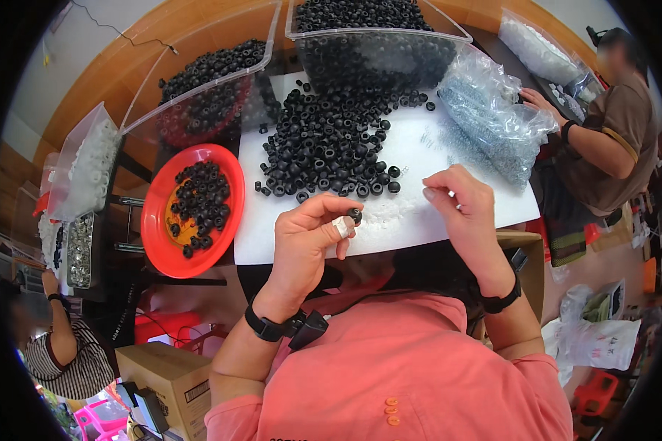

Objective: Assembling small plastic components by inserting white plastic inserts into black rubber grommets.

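My left hand (305, 234), with white tape wrapped round the thumb, pinches a small round black plastic knob (355, 214) with a hole in it. This is just above the near part of a white board (272, 246). My right hand (465, 209) is raised to the right, apart from the left, its thumb and forefinger closed together. Whatever is between those fingertips is too small to make out. Beyond my hands lies a heap of similar black knobs (324, 140). A clear plastic bag (493, 121) of small silvery metal pieces lies at the board's right side.
A red plate (153, 246) with more black knobs stands left of the board. Two clear bins of black knobs, one at the far left (198, 103) and one behind the heap (379, 55), border the work area. Co-workers sit right (599, 140) and left (66, 353).
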